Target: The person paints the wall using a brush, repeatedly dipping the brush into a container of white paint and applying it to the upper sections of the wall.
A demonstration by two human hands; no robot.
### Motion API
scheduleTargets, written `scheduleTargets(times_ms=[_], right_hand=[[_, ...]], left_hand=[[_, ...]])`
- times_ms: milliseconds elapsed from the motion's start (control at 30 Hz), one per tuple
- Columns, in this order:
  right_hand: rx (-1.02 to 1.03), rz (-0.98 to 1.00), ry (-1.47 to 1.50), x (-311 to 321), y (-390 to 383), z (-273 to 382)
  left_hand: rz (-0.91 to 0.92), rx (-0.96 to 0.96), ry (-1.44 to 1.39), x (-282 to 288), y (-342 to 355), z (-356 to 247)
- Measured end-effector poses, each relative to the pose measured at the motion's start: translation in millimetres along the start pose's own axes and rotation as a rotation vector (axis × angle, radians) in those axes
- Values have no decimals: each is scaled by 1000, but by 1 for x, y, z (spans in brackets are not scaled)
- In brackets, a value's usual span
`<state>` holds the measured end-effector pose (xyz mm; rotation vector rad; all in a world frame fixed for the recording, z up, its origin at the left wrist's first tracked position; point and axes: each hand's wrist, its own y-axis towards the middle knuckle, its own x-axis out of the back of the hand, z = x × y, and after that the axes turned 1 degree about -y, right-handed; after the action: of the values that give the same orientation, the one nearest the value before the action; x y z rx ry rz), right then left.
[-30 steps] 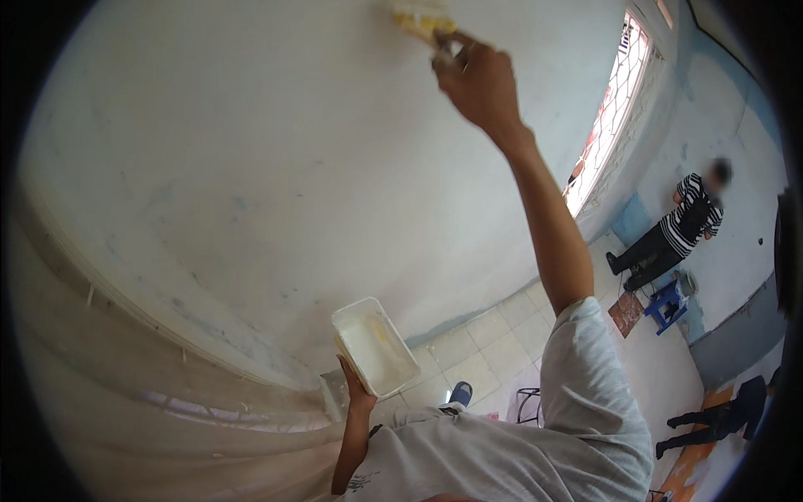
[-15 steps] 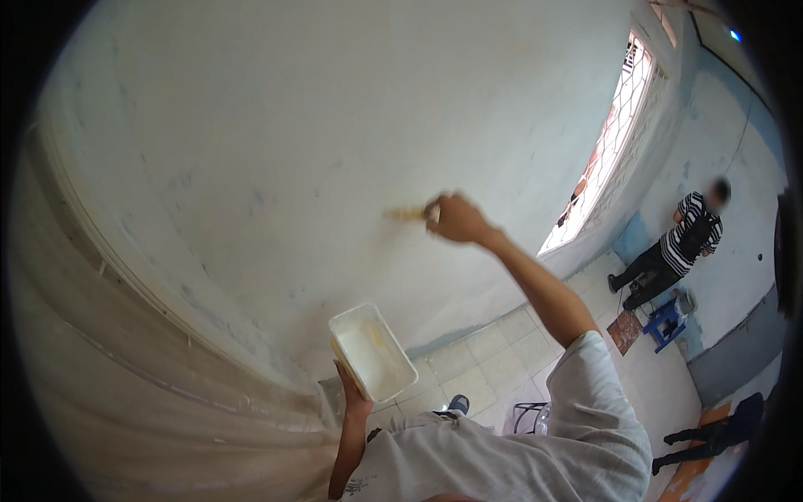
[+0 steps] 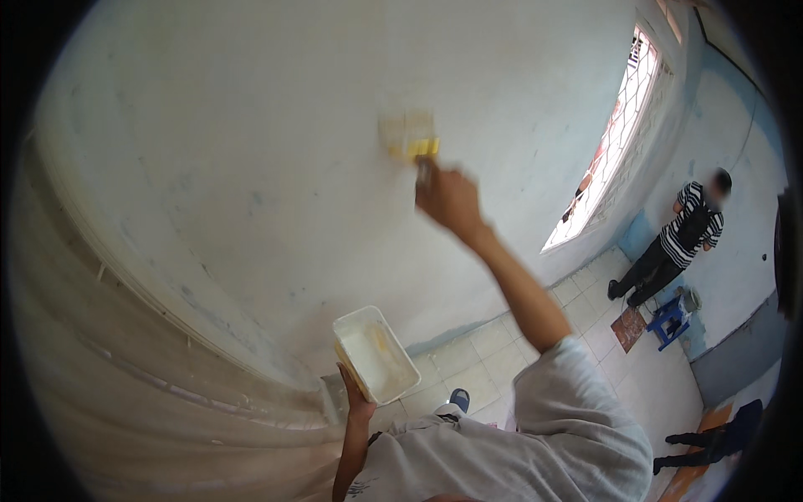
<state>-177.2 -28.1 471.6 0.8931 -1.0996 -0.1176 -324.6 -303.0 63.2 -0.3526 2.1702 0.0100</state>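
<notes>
My right hand (image 3: 447, 197) is raised against the pale wall (image 3: 251, 151) and grips the handle of a wide paintbrush (image 3: 410, 138). Its yellow ferrule and bristles point up and lie on the wall, blurred by motion. Lower down, my left hand (image 3: 355, 403) holds a white rectangular paint tray (image 3: 376, 356) from underneath, tilted, with pale paint inside. The tray is close to the wall, well below the brush.
A barred window (image 3: 619, 142) lets light in at the right. A person in a striped shirt (image 3: 690, 230) stands by the blue right wall near a blue stool (image 3: 669, 320). Another person's legs (image 3: 711, 435) show at lower right. Pale sheeting (image 3: 125, 376) drapes at the left, above a tiled floor (image 3: 493, 351).
My right hand swept the brush down the wall from high up to mid-height, then turned it from pointing left to pointing up. The tray stayed nearly in place.
</notes>
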Motion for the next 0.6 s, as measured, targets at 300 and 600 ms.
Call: scheduleTargets(times_ms=[300,600], right_hand=[[-165,658,242,-89,-141,-77],[-25,-340,196,145,83,-123]], left_hand=[[-117,-102,218,6,21,14],[-37,47,84,-30,52,49]])
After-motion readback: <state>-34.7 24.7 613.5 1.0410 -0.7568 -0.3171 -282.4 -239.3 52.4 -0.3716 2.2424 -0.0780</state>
